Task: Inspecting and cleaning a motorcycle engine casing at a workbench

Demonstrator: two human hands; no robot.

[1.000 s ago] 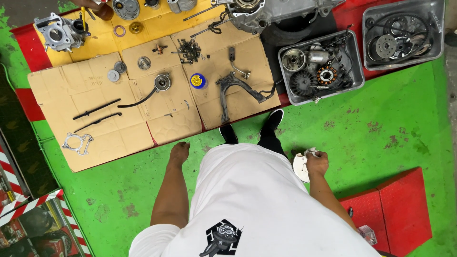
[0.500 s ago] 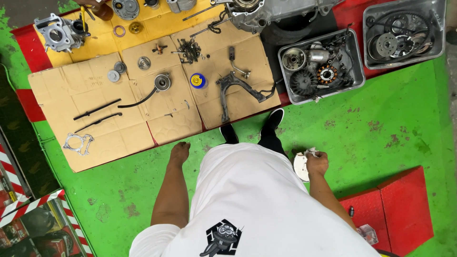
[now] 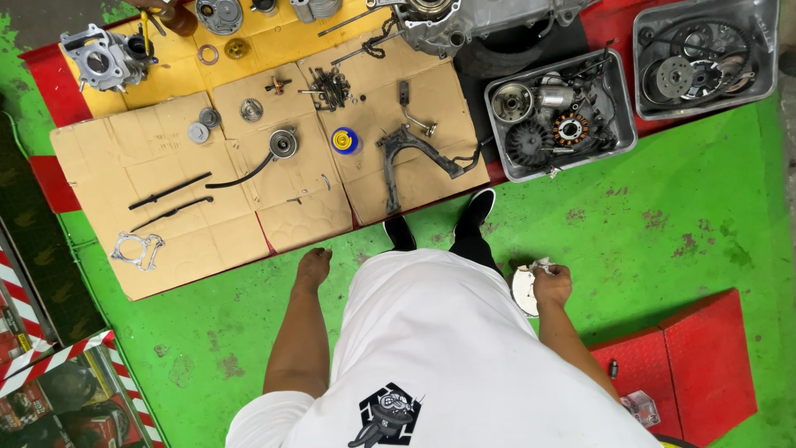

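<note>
I stand on a green floor and look straight down over my white shirt. My left hand (image 3: 313, 267) hangs at my side with its fingers loosely curled and nothing in it, just short of the cardboard sheets (image 3: 207, 241). My right hand (image 3: 550, 284) grips a round white disc-shaped part (image 3: 522, 290) together with a small white rag, held beside my right hip. My black shoes (image 3: 477, 211) stand at the cardboard's edge, near a black metal stand bracket (image 3: 406, 158).
Engine parts lie on the cardboard: a gasket (image 3: 137, 249), two black rods (image 3: 170, 191), a pulley (image 3: 282, 143), a blue and yellow cap (image 3: 345, 139). Two grey trays (image 3: 618, 124) of parts stand at the right. A cylinder block (image 3: 104, 58) sits far left. A red platform (image 3: 688, 373) lies lower right.
</note>
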